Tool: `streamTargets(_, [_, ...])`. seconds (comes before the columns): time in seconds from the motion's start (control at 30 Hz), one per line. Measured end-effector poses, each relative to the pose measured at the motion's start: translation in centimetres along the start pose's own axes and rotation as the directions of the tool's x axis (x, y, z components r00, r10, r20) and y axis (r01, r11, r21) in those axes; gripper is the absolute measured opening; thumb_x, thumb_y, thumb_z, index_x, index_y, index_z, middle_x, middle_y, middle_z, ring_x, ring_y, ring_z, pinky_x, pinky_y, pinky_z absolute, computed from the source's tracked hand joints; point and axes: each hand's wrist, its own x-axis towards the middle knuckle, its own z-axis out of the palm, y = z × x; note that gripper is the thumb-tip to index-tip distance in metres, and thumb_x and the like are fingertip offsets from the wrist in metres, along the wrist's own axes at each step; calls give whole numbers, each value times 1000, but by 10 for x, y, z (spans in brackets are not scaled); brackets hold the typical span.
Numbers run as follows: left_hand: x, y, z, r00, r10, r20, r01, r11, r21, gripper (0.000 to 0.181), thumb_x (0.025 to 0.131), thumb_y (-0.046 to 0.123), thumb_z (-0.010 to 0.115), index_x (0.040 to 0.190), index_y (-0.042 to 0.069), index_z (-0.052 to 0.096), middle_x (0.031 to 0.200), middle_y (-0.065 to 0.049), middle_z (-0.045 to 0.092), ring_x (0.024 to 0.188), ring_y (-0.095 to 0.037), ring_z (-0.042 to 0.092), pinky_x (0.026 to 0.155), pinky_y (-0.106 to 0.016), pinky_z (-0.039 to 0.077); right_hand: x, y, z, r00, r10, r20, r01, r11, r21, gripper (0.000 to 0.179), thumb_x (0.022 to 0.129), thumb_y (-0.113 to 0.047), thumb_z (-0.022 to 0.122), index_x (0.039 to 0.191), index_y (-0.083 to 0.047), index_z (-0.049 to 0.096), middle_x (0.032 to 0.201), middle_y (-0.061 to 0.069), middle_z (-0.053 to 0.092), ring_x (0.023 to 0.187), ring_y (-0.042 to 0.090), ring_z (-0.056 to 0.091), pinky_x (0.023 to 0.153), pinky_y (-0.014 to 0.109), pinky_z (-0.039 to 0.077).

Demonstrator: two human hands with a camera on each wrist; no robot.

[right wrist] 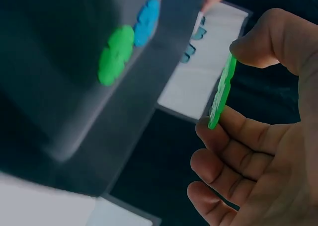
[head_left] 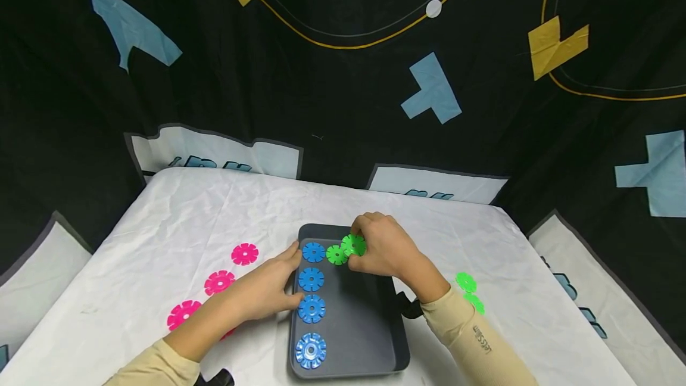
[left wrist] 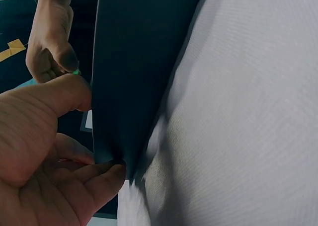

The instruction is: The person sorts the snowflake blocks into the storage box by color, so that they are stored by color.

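A dark grey tray (head_left: 354, 338) lies on the white cloth. Down its left side runs a column of blue notched flower-shaped discs (head_left: 311, 279), with a green notched disc (head_left: 336, 254) beside the top one. Over the tray's far right part, my right hand (head_left: 388, 246) pinches a second green disc (right wrist: 223, 92) between thumb and fingers. That disc is tilted on edge in the right wrist view, apart from the green one in the tray. My left hand (head_left: 270, 288) rests against the tray's left rim, thumb and fingertips spread along it near the far corner (left wrist: 119, 169).
Pink notched discs (head_left: 219, 282) lie in a slanting row left of the tray, one partly hidden under the left forearm. To the right lie two green discs (head_left: 466, 282) by the right sleeve. A black curtain (head_left: 332, 106) hangs behind the table.
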Motion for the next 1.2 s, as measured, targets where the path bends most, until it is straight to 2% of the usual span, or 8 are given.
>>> streamTargets(0.3, [1,1,0,1000,0,8,0,1000,2,83,82,28,77,144,-10,38,156,-23,24,142,-36,29,107,-47,36,3,-12,27,988,2,151,-5,1000,19,41,66,-38,77,97,-12,69,83,-8,60,71,7,51,59,21,45])
streamTargets(0.43, [1,2,-1,1000,-2,11,2,1000,2,82,82,27,77,144,-10,38,156,-23,24,142,-35,29,108,-46,36,3,-15,35,976,-17,219,15,1000,10,41,66,-42,78,95,-13,70,80,-10,59,71,7,51,67,27,46])
streamTargets(0.6, [1,2,-1,1000,-7,16,7,1000,3,82,82,28,76,144,-10,38,156,-23,24,142,-34,28,109,-46,34,2,-18,41,958,-31,284,28,999,17,37,65,-42,80,88,-15,70,74,-14,57,66,4,51,64,29,45])
streamTargets(0.77, [1,2,-1,1000,-12,12,12,1000,8,83,82,28,77,144,-9,37,156,-23,24,142,-33,28,109,-45,34,2,-19,44,954,-34,299,32,999,11,35,66,-42,79,87,-15,71,72,-14,57,64,3,51,63,27,45])
streamTargets(1.0, [0,0,0,1000,-18,15,18,1000,1,84,82,28,77,145,-9,36,157,-23,23,142,-34,28,109,-46,34,4,-18,46,959,-32,281,33,999,-1,35,68,-41,79,89,-14,71,74,-12,57,64,3,51,57,22,46])
streamTargets(1.2, [0,0,0,1000,-14,14,14,1000,11,84,82,29,77,145,-10,36,157,-23,22,142,-34,27,110,-45,32,3,-19,44,956,-35,290,40,999,-10,37,69,-41,79,93,-14,72,77,-11,59,66,4,52,61,25,46])
